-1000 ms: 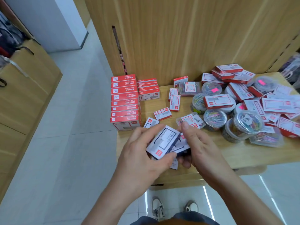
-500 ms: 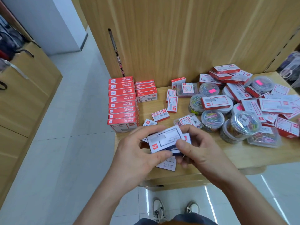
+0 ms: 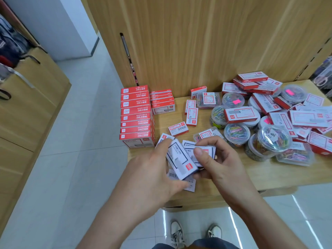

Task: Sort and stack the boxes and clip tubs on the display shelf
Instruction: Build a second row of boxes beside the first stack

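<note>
My left hand [image 3: 152, 178] and my right hand [image 3: 218, 163] together hold a small bunch of white and dark-blue staple boxes [image 3: 181, 161] above the shelf's front left corner. The left fingers curl round the top box; the right thumb presses on a box beside it. A tall stack of red boxes [image 3: 136, 116] stands at the shelf's left edge, with a shorter red stack [image 3: 162, 101] behind it. Round clear clip tubs [image 3: 237, 134] and loose red and white boxes [image 3: 241, 114] lie jumbled on the right.
The wooden display shelf [image 3: 269, 174] ends just below my hands, with grey floor tiles beyond. A wooden back panel [image 3: 188, 42] rises behind. Small boxes [image 3: 178, 128] lie loose mid-shelf. A wooden counter [image 3: 32, 108] stands left. My shoes [image 3: 177, 234] show below.
The top box in my hands has turned from lying crosswise to pointing away from me, and both hands shifted slightly toward the shelf's front edge.
</note>
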Available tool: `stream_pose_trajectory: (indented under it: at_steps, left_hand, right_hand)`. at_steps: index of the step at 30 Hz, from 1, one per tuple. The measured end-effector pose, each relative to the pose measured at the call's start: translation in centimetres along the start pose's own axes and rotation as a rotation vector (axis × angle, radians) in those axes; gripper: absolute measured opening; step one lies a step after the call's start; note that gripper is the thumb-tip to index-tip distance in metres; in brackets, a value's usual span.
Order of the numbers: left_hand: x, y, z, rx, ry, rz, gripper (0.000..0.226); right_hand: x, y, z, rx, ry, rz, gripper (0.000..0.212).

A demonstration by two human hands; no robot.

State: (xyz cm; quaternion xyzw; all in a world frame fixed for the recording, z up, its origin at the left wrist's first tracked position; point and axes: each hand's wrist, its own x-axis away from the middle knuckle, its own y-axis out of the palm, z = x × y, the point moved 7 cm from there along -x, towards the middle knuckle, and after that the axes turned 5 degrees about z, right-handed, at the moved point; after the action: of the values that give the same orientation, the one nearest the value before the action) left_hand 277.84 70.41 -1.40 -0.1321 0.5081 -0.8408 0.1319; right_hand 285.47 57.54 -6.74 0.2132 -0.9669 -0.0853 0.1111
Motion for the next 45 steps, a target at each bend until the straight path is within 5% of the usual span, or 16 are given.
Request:
stream_pose_trajectory:
  at_steps: [3,7,12,16,21,24,28,30,34,40,45]
  left_hand:
    - [0.0,-0.6,0.4,-0.314,-0.066,0.19,0.083]
    - [0.0,-0.1,1.7,-0.316,-0.049,0.254,0.082]
    - [0.5,2.0,-0.2,-0.001,0.075,0.103,0.059]
    - [1.6,6.7,-1.0,-0.242,0.161,-0.066,0.07]
    - [1.3,7.6,-1.0,-0.256,0.111,0.045,0.047]
    - [1.6,6.9,-2.1,0.132,-0.067,0.131,0.036]
    - [2.9,6.2,-1.9,1.445,-0.415,0.303,0.031]
    - [3.0,6.6,-0.7,1.717,-0.458,0.273,0.038]
    - [2.7,6.8,1.0,1.738,-0.402,0.249,0.042]
    - [1.8,5.8,2.8,1.424,-0.366,0.313,0.029]
    - [1.3,6.5,3.6,1.55,-0.463,0.419,0.027]
  right_hand:
    - [0.4,0.3,-0.2,0.018,0.001,-0.017,0.055]
    - [0.6,0.5,0.0,0.006,0.049,-0.048,0.035]
    - [-0.2,-2.1,-0.6,-0.089,0.116,0.05,0.02]
    - [-0.5,-3.8,-1.0,-0.059,0.172,-0.004,0.024]
    - [-0.1,-4.1,-0.2,-0.05,0.247,-0.11,0.027]
    - [0.0,-4.6,0.4,-0.054,0.274,-0.139,0.027]
    - [0.2,-5.5,0.4,-0.053,0.297,-0.162,0.029]
    - [0.1,-5.7,0.3,-0.049,0.301,-0.167,0.031]
    - [0.0,-5.8,0.0,-0.041,0.3,-0.174,0.032]
    - [-0.4,-6.5,-0.1,-0.006,0.277,-0.159,0.028]
    - [-0.5,-6.2,-0.4,-0.048,0.277,-0.177,0.033]
